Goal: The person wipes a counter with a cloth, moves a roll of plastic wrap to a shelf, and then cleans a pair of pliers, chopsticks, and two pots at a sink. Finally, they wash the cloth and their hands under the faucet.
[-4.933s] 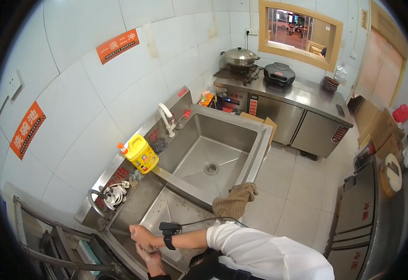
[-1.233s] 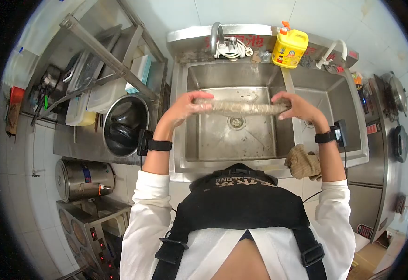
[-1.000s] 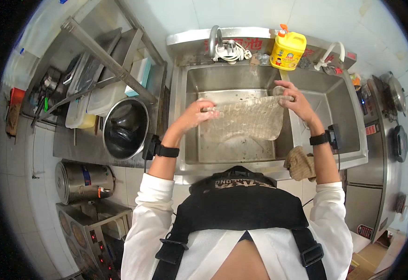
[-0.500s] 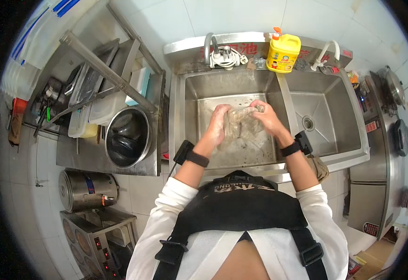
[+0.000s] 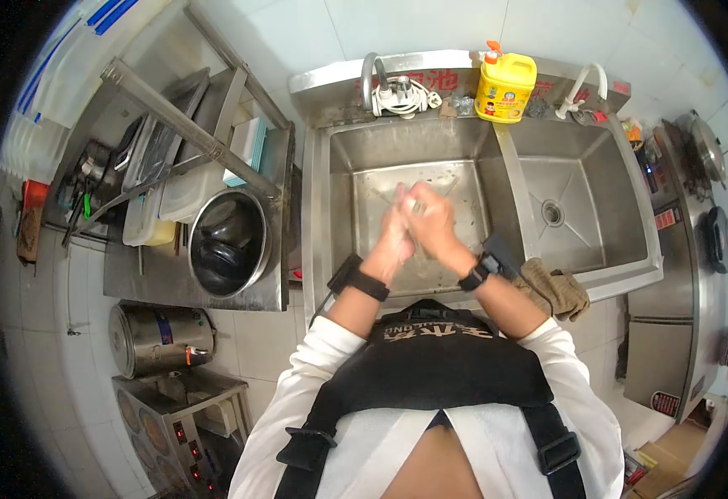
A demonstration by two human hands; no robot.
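My left hand (image 5: 395, 233) and my right hand (image 5: 432, 223) are pressed together over the large left sink basin (image 5: 343, 200). The right fingers curl in against the left palm, and both hands are slightly blurred. A thin see-through sheet (image 5: 418, 205), wet and greyish, is bunched between them, with only a pale bit showing and the rest hidden. Below the hands, the basin floor is wet and dotted with dark specks.
A yellow jug with an orange pump (image 5: 505, 86) stands on the back ledge beside a coiled white cable (image 5: 404, 98). Brown cloth (image 5: 557, 289) hangs over the front rim. To the left, a steel bowl with black contents (image 5: 266, 249) rests on a metal table (image 5: 152, 279).
My hands were apart with the see-through sheet spread between them. They have come together and bunched it up, the right hand moving left. More of the brown cloth shows.
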